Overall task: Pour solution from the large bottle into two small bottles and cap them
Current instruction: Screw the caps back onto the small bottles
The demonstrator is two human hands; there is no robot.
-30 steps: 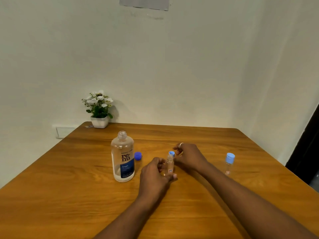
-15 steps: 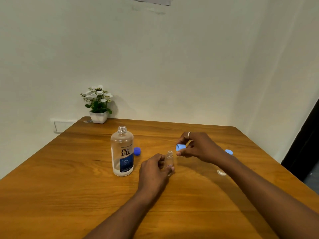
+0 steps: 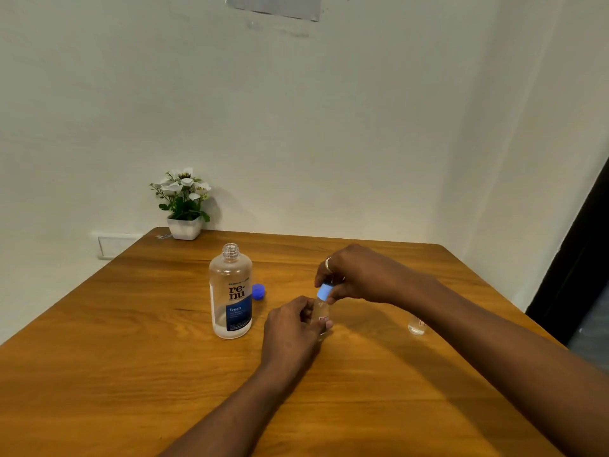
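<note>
The large clear bottle (image 3: 230, 291) with a blue label stands uncapped left of centre on the wooden table (image 3: 131, 357). Its dark blue cap (image 3: 258, 291) lies just behind it to the right. My left hand (image 3: 291, 328) grips a small clear bottle (image 3: 321, 316) standing upright at mid-table. My right hand (image 3: 356, 275) pinches a light blue cap (image 3: 324, 291) that sits on that bottle's mouth. A second small bottle (image 3: 417, 326) stands to the right, its upper part hidden behind my right forearm.
A small white pot of white flowers (image 3: 184, 206) stands at the table's far left corner against the wall. A wall socket (image 3: 115, 245) sits below it. A dark doorway (image 3: 580, 258) lies beyond the table's right edge.
My right hand had lifted the light blue cap off to the right; it has now come back down and set the cap on the small bottle held by my left hand.
</note>
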